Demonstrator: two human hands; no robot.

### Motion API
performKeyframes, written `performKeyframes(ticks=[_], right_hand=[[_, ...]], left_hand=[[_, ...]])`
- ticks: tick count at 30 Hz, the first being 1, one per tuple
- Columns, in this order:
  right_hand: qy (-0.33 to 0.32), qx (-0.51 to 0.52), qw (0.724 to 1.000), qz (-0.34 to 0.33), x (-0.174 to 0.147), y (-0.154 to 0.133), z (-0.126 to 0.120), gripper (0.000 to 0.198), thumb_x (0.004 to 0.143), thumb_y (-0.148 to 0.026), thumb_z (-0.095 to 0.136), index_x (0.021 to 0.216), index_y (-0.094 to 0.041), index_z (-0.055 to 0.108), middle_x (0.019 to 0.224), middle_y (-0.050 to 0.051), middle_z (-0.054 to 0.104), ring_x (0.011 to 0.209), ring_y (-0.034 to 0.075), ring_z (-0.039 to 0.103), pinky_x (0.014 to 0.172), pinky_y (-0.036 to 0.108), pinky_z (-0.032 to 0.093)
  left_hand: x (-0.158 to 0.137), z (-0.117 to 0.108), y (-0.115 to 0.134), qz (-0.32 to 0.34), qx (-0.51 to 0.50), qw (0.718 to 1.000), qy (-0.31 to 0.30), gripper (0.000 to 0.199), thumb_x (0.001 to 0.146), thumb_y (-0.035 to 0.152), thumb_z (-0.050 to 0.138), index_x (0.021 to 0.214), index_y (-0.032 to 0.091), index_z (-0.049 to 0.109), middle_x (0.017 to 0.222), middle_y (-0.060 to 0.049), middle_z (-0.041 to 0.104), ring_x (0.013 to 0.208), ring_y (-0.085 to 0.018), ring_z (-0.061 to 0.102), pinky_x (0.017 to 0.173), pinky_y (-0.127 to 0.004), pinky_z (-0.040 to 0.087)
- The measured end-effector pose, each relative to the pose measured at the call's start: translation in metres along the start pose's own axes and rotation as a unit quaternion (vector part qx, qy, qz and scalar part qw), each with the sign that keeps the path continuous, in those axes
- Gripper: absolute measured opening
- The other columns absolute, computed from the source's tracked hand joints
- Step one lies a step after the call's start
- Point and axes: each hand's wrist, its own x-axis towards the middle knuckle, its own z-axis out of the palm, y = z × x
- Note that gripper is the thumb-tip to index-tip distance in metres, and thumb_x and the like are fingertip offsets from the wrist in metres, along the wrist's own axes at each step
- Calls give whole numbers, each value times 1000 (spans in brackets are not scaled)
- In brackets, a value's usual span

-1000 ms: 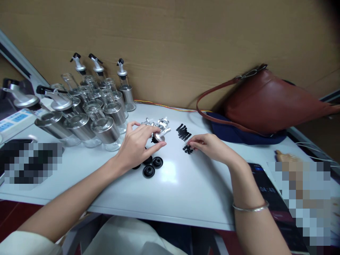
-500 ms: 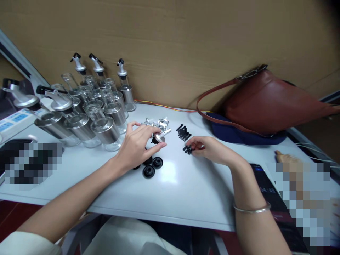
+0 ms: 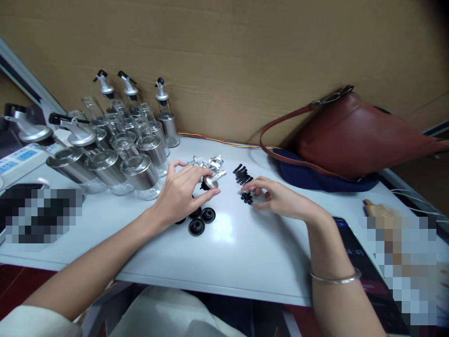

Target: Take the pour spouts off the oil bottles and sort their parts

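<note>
My left hand (image 3: 185, 189) grips a silver pourer spout (image 3: 213, 181) with a black base between thumb and fingers, just above the table. Below that hand lie several round black rubber stoppers (image 3: 197, 226), partly hidden by it. More silver spout parts (image 3: 213, 162) are heaped behind the fingers. My right hand (image 3: 271, 196) hovers with thumb and fingers apart beside a cluster of small black caps (image 3: 246, 198); nothing shows between its fingertips. A row of thin black levers (image 3: 242, 174) lies just behind the caps.
Glass bottles with steel sleeves (image 3: 138, 171) crowd the left side, several topped with pourers (image 3: 81, 133). A brown leather bag (image 3: 351, 135) rests on dark blue cloth (image 3: 326, 180) at the back right. A phone (image 3: 365, 262) lies by my right forearm. Cardboard (image 3: 224, 70) walls the back.
My right thumb and fingers have spread apart at the small black caps, and the hand has shifted slightly. My left hand stays in place with the pourer spout.
</note>
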Motion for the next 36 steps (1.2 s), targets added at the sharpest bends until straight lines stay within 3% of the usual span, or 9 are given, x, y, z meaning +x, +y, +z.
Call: performKeyframes(ticks=[4, 12, 17, 22, 28, 32, 36], right_hand=[[-16, -6, 1000, -25, 3, 0, 5, 34, 69, -12, 58, 99, -23, 68, 102, 5, 58, 92, 19, 57, 84, 31, 46], [4, -3, 1000, 13, 7, 1, 9, 21, 70, -14, 58, 88, -18, 67, 87, 3, 63, 80, 16, 57, 73, 27, 46], [21, -5, 999, 31, 3, -1, 3, 26, 65, -20, 67, 91, -20, 66, 89, 3, 60, 78, 16, 57, 74, 28, 47], [-2, 7, 996, 94, 1, 1, 1, 32, 64, -10, 60, 94, -19, 64, 77, 0, 59, 69, 14, 56, 65, 25, 46], [-15, 33, 994, 98, 2, -4, 4, 28, 68, -16, 63, 96, -17, 61, 75, 1, 60, 70, 15, 57, 66, 25, 45], [-3, 0, 998, 69, 5, -10, 7, 32, 66, -32, 71, 94, -18, 62, 78, 1, 58, 69, 16, 55, 63, 26, 43], [23, -39, 999, 18, 9, -8, 12, 16, 70, -28, 65, 83, -18, 63, 79, 2, 58, 71, 16, 54, 65, 27, 42]], left_hand=[[0, 0, 1, -2, 0, 1000, -1, 21, 88, 35, 57, 99, 18, 55, 89, -3, 73, 74, -18, 65, 89, -39, 33], [1, 0, 1, 2, -1, 1000, -1, 22, 88, 35, 58, 99, 17, 55, 88, -4, 72, 73, -18, 66, 88, -38, 33], [0, 0, 1, -3, -2, 1000, -5, 22, 88, 37, 56, 99, 18, 54, 90, -4, 72, 73, -18, 66, 89, -39, 33], [-1, 0, 1, -6, -3, 1000, -4, 21, 88, 36, 56, 99, 18, 55, 89, -4, 73, 73, -18, 66, 89, -39, 33], [-1, 0, 0, -5, -2, 1000, -4, 21, 88, 36, 56, 99, 18, 55, 90, -4, 73, 73, -17, 66, 89, -39, 33], [0, 0, 0, -1, -2, 1000, -7, 22, 87, 36, 58, 99, 17, 54, 90, -4, 73, 73, -17, 66, 89, -38, 33], [0, 1, 1, 1, -1, 1000, -7, 22, 87, 35, 58, 99, 16, 54, 90, -4, 72, 73, -17, 66, 89, -38, 33]])
